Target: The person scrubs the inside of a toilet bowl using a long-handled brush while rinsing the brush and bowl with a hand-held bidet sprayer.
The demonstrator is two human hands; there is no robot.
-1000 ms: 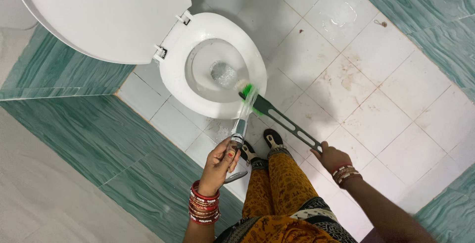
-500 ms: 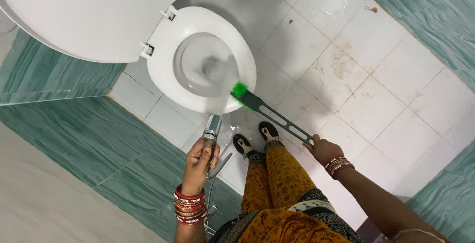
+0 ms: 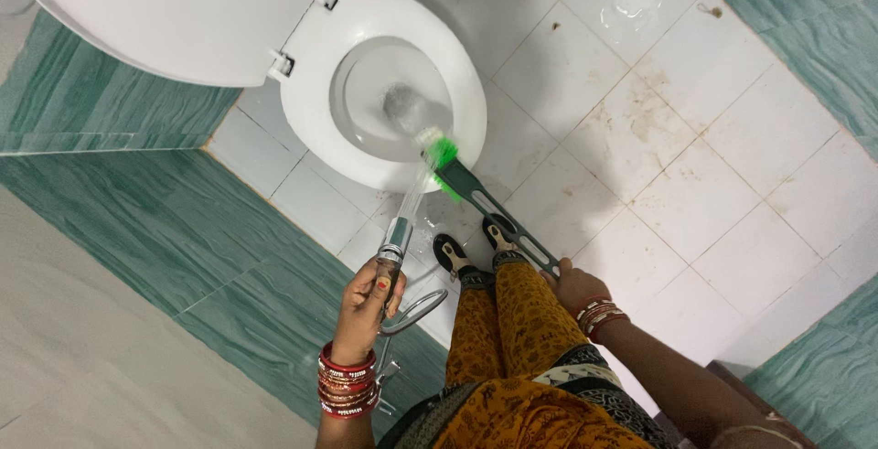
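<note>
With my left hand (image 3: 366,298) gripping the sprayer (image 3: 395,252) and my right hand (image 3: 574,286) closed on the brush (image 3: 480,197) at the toilet (image 3: 315,74) rim, the jet probably splashes onto the floor (image 3: 686,138), making it slippery.

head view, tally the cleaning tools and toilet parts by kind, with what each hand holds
Toilet brush, green bristles, dark slotted handle, held in the right hand: 1
Metal spray nozzle, held in the left hand, jetting water at the bristles: 1
White toilet bowl with seat: 1
Raised white lid: 1
Total: 4
</note>
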